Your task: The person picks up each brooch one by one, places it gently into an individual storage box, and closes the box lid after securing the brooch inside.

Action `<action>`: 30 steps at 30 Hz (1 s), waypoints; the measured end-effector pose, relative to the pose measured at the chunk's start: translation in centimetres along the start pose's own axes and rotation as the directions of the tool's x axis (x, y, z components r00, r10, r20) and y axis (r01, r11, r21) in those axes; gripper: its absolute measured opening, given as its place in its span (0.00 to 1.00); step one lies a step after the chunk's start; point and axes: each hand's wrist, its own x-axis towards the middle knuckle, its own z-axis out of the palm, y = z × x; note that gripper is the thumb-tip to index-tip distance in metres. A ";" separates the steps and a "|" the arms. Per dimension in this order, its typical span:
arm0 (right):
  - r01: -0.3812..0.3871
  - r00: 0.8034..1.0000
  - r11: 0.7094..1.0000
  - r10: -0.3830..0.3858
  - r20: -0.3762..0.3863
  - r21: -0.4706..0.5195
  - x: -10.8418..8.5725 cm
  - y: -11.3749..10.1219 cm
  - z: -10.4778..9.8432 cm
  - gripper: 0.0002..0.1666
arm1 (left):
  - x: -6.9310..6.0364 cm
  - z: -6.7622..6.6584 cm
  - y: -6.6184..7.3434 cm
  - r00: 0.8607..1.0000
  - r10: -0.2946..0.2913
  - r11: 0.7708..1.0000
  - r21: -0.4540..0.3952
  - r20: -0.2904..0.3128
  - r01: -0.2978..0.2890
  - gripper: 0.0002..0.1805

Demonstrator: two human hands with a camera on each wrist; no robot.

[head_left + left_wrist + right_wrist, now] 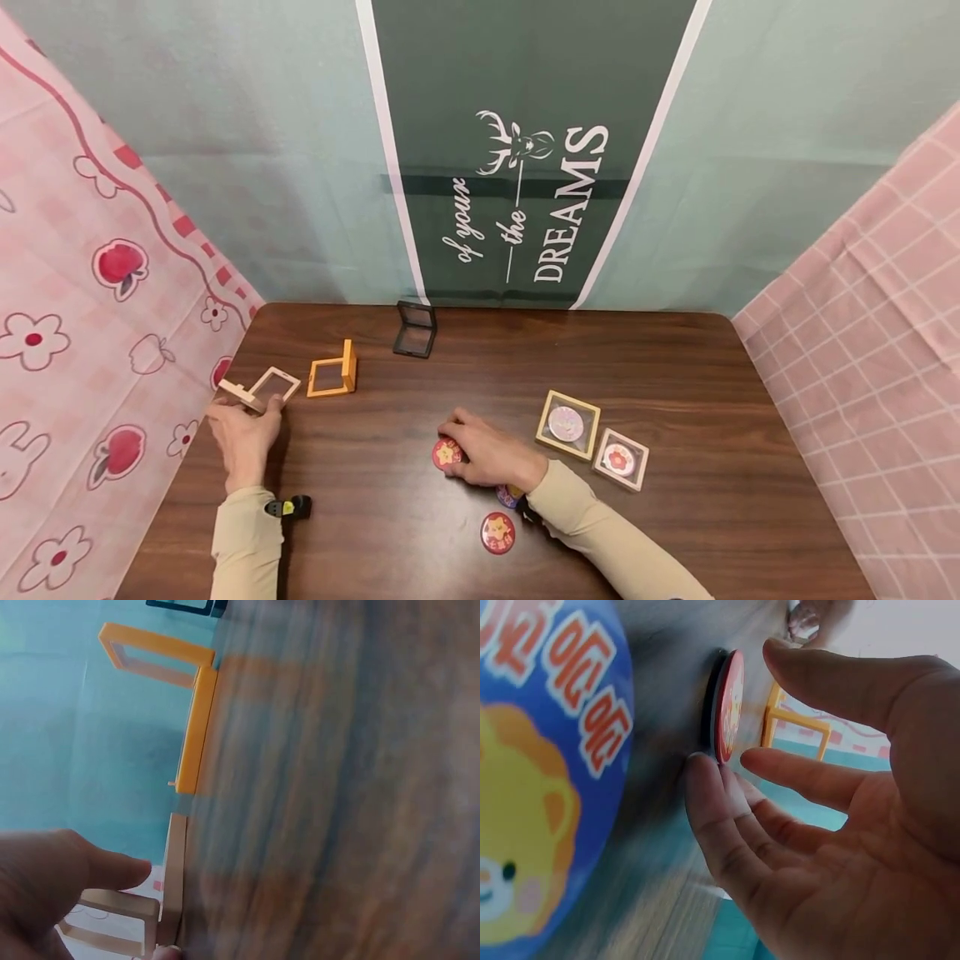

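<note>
In the head view my left hand (246, 435) is at a pale frame (276, 384) that stands hinged apart at the table's left; its thumb and fingers lie round the near side. The left wrist view shows the thumb beside the raised half of the pale frame (174, 862). My right hand (491, 452) reaches over a round red star badge (447, 452). Seen from the right wrist, its fingers are spread, with fingertips (702, 769) at the edge of the red badge (732, 705) and the thumb apart from it.
An orange frame (327, 394) and a black frame (414, 340) stand hinged apart farther back. Two frames holding badges, one yellow (551, 437) and one pink (637, 475), lie on the right. Another red badge (498, 533) lies nearer; a blue lion badge (604, 799) is partly under my right wrist.
</note>
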 end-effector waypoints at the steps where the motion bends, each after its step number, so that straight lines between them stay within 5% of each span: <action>1: 0.003 1.000 1.000 -0.003 -0.003 -0.008 0.0 0.0 0.1 0.32 | 0.1 -0.1 0.0 1.000 -0.008 1.000 0.012 0.006 0.007 0.47; 9: 0.014 1.000 1.000 -0.014 -0.018 -0.022 0.2 -0.2 0.3 0.25 | 0.0 -1.1 0.1 0.996 -0.079 0.994 0.075 0.049 0.075 0.40; 15: 0.011 1.000 1.000 -0.012 -0.015 -0.018 0.2 0.0 0.3 0.23 | 0.3 -2.1 -0.3 0.994 -0.079 0.989 0.135 0.081 0.068 0.31; 19: 0.029 0.999 0.999 -0.029 -0.023 -0.025 0.4 0.0 0.4 0.19 | 0.6 -2.7 -0.4 0.989 -0.109 0.989 0.115 0.098 0.098 0.30; 30: 0.053 0.998 0.999 -0.052 -0.034 0.013 0.4 0.5 0.5 0.13 | 0.1 -3.4 -1.4 0.996 -0.049 0.990 0.133 0.070 0.039 0.26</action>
